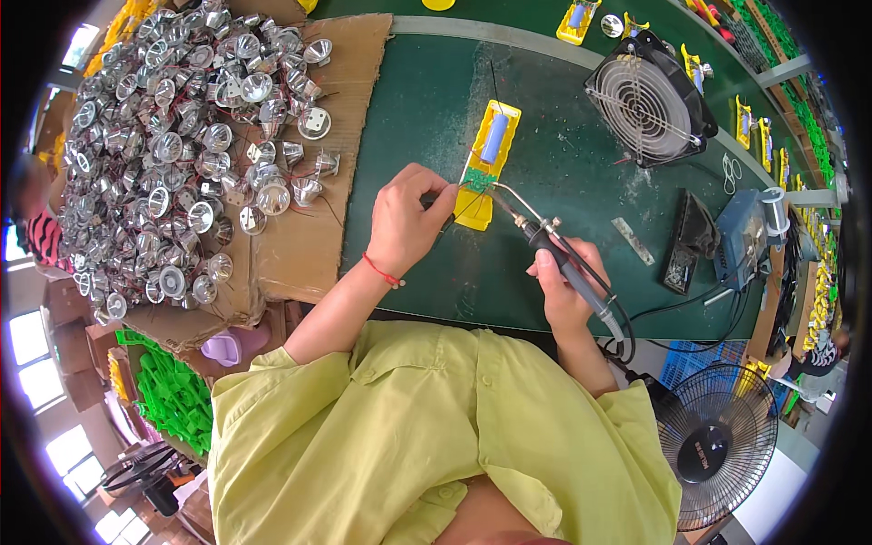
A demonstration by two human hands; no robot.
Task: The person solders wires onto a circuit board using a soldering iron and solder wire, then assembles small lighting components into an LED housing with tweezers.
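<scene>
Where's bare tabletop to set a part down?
Bare green tabletop shows between the cardboard and the yellow housing, beyond the left hand, and between that housing and the square fan. Crowded: the reflector pile and around the blue box.

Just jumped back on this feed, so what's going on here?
A person is working at a green table. The right hand grips a soldering iron, its tip end pointing at the small green circuit board in a yellow case. The left hand has its fingertips at the board's left side; whether they pinch a wire is too small to tell. A blue battery lies in the case's far end.
</scene>
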